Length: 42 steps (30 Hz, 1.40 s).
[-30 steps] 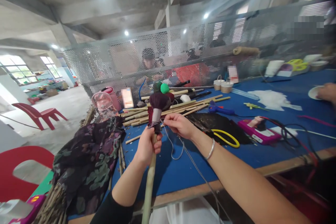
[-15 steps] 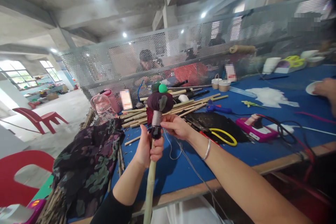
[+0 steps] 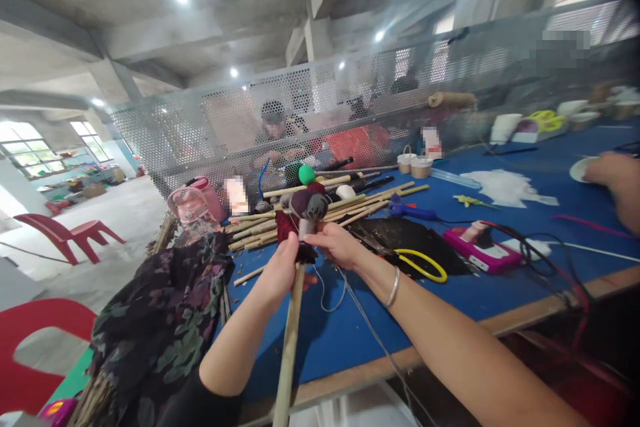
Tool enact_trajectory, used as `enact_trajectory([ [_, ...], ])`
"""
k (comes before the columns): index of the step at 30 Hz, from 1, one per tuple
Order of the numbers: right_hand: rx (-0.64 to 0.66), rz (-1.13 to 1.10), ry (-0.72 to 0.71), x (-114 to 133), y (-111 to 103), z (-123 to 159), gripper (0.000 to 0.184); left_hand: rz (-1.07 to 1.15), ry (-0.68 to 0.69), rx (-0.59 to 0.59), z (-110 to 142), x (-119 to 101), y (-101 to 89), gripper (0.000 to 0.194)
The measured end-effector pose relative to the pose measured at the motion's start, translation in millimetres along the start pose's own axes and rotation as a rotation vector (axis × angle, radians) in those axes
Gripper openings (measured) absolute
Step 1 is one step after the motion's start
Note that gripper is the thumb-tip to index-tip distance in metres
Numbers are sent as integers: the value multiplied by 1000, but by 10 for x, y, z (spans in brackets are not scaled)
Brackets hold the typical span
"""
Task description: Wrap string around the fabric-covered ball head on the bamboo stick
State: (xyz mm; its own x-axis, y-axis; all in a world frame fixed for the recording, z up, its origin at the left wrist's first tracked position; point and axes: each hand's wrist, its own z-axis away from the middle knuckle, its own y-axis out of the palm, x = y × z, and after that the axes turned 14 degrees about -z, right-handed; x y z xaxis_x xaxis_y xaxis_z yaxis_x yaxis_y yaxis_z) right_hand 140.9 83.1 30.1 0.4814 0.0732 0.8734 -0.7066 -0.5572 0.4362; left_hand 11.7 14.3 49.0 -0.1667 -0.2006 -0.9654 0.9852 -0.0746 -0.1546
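Observation:
A pale wooden stick point(image 3: 289, 353) slants up from below the table edge. Its top carries a round bundle of dark maroon and grey patterned cloth point(image 3: 313, 205), bound at the neck with a band of grey cord point(image 3: 306, 228). My left hand point(image 3: 278, 270) is closed around the stick just under this band, thumb pointing up. My right hand point(image 3: 340, 245) pinches at the right side of the band, and a thin grey cord point(image 3: 361, 310) trails from there down over the table edge. The cord between the fingertips is mostly hidden.
Behind the bundle lie several wooden sticks point(image 3: 255, 232). To the right are yellow-handled scissors point(image 3: 423, 265) on black cloth, a blue glue gun point(image 3: 414, 211) and a purple power strip point(image 3: 480, 250). Dark floral cloth point(image 3: 165, 327) drapes at left. Another person's hand point(image 3: 617, 177) is at far right.
The bundle has turned and tipped, so more grey cloth and a hanging maroon flap show. My left hand has shifted its grip on the stick; my right hand stays at the band.

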Motion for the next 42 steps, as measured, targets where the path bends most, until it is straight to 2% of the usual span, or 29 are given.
enact_trajectory([
  [3,-12,11,-26,-22,-2,-14,29,-74,69,-46,15,-4,49,44],
  [6,-38,94,-77,-59,19,-15,28,32,81,-43,-20,91,49,36],
  [10,-94,296,-137,-115,61,-10,23,172,61,-83,-102,223,-52,34],
  [15,21,405,-142,-164,128,8,22,202,42,-120,-119,258,-127,32],
  [18,11,426,-137,-151,132,9,23,212,37,-125,-91,240,-123,31],
  [26,-35,287,-87,-41,132,28,23,338,-47,-7,-40,185,-140,29],
  [30,-59,177,-37,-59,115,26,22,364,-56,57,-23,166,-134,35],
  [37,-25,89,37,-120,82,1,23,365,-76,90,-6,154,-134,32],
  [42,8,5,26,-110,95,-16,25,468,-59,208,18,139,-143,28],
])
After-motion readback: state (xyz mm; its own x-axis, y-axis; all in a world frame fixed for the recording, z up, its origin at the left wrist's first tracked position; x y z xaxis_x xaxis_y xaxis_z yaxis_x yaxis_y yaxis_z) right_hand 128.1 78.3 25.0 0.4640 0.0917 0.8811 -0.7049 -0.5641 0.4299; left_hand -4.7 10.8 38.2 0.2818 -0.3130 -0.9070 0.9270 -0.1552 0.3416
